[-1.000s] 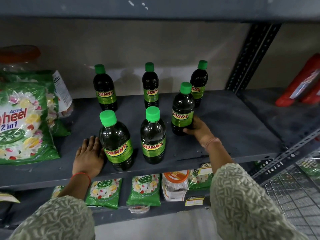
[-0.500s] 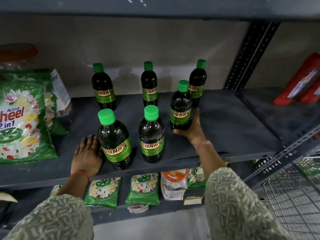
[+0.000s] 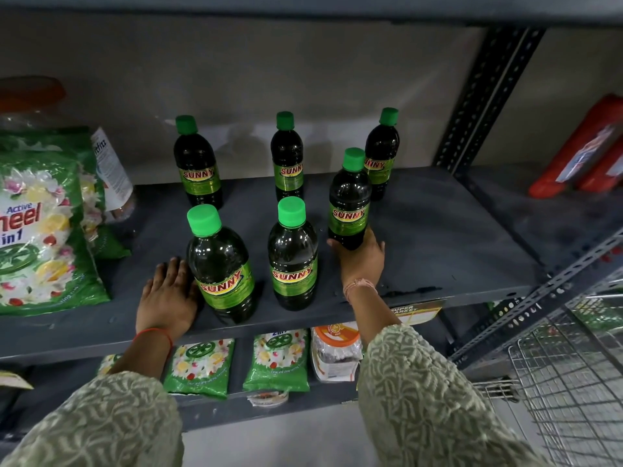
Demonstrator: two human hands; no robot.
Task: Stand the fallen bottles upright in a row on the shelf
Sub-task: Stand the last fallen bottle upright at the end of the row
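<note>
Several dark bottles with green caps and "SUNNY" labels stand upright on the grey shelf. Three line the back: left, middle and right. Two stand near the front edge, one at the left and one in the centre. Another bottle stands between the rows on the right, and my right hand wraps its base from the front. My left hand lies flat, palm down, against the front left bottle.
Green detergent bags fill the shelf's left end. Red packs lie on the neighbouring shelf to the right, past a perforated upright post. Smaller green packets sit on the shelf below. A wire basket is at the lower right.
My right hand has shifted from the bottle's right side to around its base, and the bottle has edged slightly back and left. My left hand stays flat on the shelf.
</note>
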